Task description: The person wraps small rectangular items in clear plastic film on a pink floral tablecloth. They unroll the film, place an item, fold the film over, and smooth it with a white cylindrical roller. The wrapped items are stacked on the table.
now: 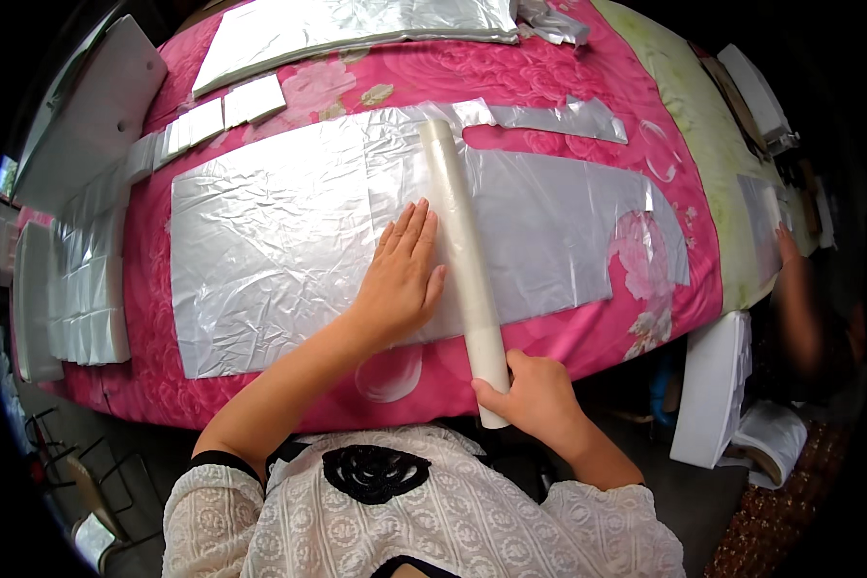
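Note:
A long whitish roll [462, 241] lies lengthwise across a thin silvery plastic bag [270, 250] spread on the table. My right hand [535, 395] grips the roll's near end, thumb on top and fingers curled round it. Flat on the bag, just left of the roll, rests my left hand [405, 275] with its fingers stretched out. The bag is wrinkled left of the roll and smoother to the right, where its handle-like part has a rounded cut-out. A narrow silvery strip extends from its far edge. What lies under the roll is hidden.
A pink floral cloth [539, 337] covers the table. A stack of silvery sheets [356, 29] lies at the far side. Small white packets [197, 125] and wrapped stacks [91, 279] line the left. At right, another person's hand [788, 246] touches a sheet; a white foam box [708, 385] stands below.

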{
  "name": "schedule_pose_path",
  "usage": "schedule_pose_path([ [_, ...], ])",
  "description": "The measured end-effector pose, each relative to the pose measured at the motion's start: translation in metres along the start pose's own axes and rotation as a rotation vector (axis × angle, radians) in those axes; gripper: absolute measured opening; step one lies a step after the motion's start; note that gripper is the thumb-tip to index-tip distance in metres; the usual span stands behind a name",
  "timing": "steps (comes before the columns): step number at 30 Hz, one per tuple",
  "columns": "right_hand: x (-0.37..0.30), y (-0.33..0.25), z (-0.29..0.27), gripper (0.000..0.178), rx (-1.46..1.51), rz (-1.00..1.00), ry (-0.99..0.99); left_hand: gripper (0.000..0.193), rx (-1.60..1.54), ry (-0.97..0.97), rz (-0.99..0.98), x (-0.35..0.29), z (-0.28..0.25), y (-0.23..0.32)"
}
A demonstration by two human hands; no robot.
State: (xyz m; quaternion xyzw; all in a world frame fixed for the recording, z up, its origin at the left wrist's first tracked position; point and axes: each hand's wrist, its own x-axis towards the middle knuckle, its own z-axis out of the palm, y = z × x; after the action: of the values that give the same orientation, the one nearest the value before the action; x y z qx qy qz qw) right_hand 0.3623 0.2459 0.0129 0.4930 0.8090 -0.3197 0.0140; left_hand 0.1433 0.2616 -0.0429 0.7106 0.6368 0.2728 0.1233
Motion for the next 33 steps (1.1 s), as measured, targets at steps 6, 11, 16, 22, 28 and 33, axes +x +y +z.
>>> schedule_pose_path([
  [6, 0.03, 0.001, -0.016, 0.056, 0.077, -0.086, -0.075, 0.066, 0.181, -0.038, -0.025, 0.001, 0.021, 0.0],
  [11, 0.127, -0.013, -0.035, 0.051, 0.109, -0.1, 0.022, 0.066, 0.221, -0.027, 0.008, 0.001, 0.022, 0.0],
  [16, 0.224, -0.028, -0.055, 0.045, 0.493, 0.055, -0.078, 0.066, 0.248, -0.02, 0.018, 0.001, 0.019, 0.001],
  [22, 0.304, -0.013, -0.044, 0.03, 1.786, 0.046, 0.125, 0.066, 0.236, -0.02, 0.002, 0.003, 0.021, 0.003],
  [28, 0.33, 0.062, -0.126, 0.03, 2.004, -0.05, 0.487, 0.066, 0.24, -0.036, -0.026, 0.0, 0.019, 0.001],
  [33, 0.326, 0.165, -0.225, 0.036, 2.121, -0.077, 0.802, 0.066, 0.195, -0.03, -0.022, 0.001, 0.02, 0.003],
])
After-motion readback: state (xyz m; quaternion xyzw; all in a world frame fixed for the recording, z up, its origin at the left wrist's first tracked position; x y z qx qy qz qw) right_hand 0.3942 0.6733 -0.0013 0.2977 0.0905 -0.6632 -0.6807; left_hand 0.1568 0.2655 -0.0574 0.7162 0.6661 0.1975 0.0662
